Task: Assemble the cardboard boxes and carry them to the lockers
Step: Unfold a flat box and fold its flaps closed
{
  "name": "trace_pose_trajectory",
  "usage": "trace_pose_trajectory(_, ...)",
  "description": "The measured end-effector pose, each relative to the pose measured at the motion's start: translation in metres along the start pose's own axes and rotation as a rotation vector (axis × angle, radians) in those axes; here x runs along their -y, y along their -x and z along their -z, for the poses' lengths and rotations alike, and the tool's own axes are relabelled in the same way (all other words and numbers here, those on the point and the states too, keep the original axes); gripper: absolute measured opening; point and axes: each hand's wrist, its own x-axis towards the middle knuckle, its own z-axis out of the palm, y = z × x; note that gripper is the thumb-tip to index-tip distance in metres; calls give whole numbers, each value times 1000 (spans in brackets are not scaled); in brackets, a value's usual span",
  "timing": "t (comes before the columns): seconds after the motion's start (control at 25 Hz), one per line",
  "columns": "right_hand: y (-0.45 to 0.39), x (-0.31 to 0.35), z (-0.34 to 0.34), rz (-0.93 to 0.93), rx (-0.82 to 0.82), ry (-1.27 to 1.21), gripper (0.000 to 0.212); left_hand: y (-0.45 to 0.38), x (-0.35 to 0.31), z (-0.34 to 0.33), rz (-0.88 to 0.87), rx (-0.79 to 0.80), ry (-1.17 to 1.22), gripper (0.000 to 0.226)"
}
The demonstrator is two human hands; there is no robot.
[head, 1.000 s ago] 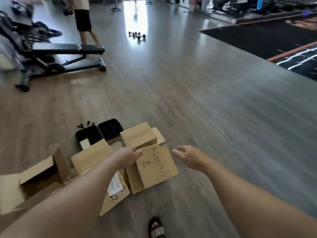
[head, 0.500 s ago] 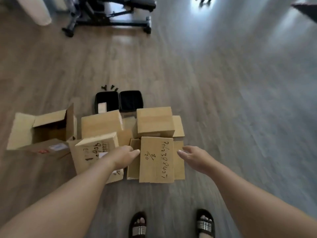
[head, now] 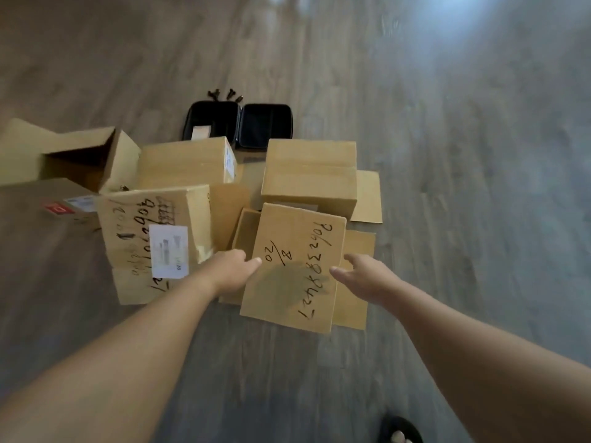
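- Cardboard boxes, plain brown, cluster on the grey wood-plank floor; bare floor runs wide from 12 to 4 o'clock of the pile.
- Open brown box at 10 o'clock lies on its side, flaps spread – its inside is dark, contents unclear.
- Black zip case at 12 o'clock lies unzipped, a small pale card in its left half.
- Flat-topped brown box with handwritten numbers sits nearest, between both hands.
- Left hand has loose fingers, tips at that box's left edge – whether touching, I cannot tell.
- Right hand is relaxed and spread beside the right edge, gripping nothing.
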Motion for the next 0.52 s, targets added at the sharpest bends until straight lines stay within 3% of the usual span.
trace_pose_trajectory(0.2,-99,-47,-61,52,-85,-122,41,-100,17,-62,32,-147,64,56)
trace_pose_trajectory(0.52,-161,-91,-102,23,-247,-321,58,-156,27,-113,-30,-332,217,39)
